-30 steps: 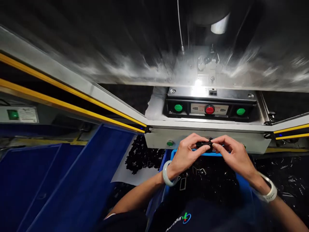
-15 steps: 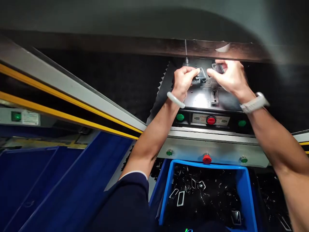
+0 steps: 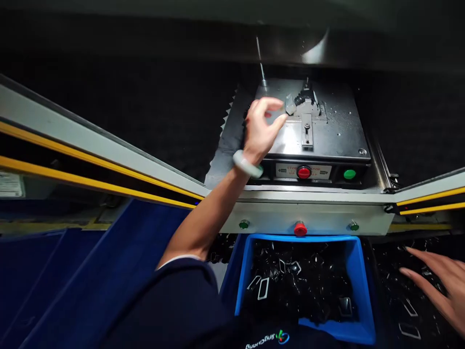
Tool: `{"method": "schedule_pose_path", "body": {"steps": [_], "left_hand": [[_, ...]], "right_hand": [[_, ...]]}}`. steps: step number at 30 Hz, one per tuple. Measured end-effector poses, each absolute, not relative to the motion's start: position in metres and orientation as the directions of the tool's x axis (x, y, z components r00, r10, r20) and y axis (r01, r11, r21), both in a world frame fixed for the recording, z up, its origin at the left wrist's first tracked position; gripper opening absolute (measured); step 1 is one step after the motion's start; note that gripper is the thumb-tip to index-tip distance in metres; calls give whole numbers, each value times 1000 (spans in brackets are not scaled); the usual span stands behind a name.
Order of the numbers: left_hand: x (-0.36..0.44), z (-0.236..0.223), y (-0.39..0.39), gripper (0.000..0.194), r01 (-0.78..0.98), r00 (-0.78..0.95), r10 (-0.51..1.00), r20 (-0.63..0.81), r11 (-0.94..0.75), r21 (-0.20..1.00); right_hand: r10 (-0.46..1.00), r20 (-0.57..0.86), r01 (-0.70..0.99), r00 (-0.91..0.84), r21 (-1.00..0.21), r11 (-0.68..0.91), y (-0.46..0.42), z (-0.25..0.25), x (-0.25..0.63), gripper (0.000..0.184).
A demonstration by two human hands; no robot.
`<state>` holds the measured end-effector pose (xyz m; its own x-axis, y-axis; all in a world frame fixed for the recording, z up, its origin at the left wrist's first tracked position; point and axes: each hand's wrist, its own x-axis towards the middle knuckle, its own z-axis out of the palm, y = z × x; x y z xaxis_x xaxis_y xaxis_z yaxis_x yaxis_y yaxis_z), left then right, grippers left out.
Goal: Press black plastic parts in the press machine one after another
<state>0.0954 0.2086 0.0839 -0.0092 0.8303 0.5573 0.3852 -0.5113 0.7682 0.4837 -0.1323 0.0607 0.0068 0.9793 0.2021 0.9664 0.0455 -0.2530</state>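
A black piece (image 3: 307,93) sits on the light metal fixture (image 3: 308,108), far and central on the machine plate (image 3: 336,140). It looks compact and knobbly, with a ribbed stub pointing left; the finer shape is too small to tell. Just beside it on the left stands a clear, pale piece (image 3: 290,103) that catches the light.

The left hand (image 3: 260,127) is just left of that clear one, thumb and forefinger apart, nothing visible between them; whether a fingertip touches it, I cannot tell. Well apart, at the near right, the right hand (image 3: 454,286) hangs over a heap of dark parts (image 3: 392,293), its thumb and forefinger also apart and nothing seen in them.

The step in hand seems split: the left attends to the fixture while the right reaches for a loose part. Lifting one from there would call for a narrow pinch, as the parts lie jumbled and glossy.

Nearer than the plate, a red button (image 3: 303,172) and a green button (image 3: 349,174) face the person; nearer again, a blue bin (image 3: 359,281) holds more dark, shiny pieces (image 3: 301,291)
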Motion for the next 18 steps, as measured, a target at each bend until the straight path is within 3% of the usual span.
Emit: {"method": "schedule_pose_path", "body": {"steps": [3, 7, 12, 18], "left_hand": [[58, 64, 94, 14, 514, -25, 861, 508, -424, 745], [11, 17, -3, 20, 669, -20, 952, 307, -215, 711], [-31, -22, -8, 38, 772, 126, 991, 50, -130, 623], [-33, -23, -4, 31, 855, 108, 990, 88, -137, 500]], "right_hand": [[999, 40, 985, -37, -170, 43, -106, 53, 451, 37], [1000, 5, 960, -1, -282, 3, -66, 20, 430, 19], [1000, -23, 902, 9, -431, -18, -50, -8, 434, 17], [992, 23, 881, 121, -464, -97, -45, -16, 430, 19]]}}
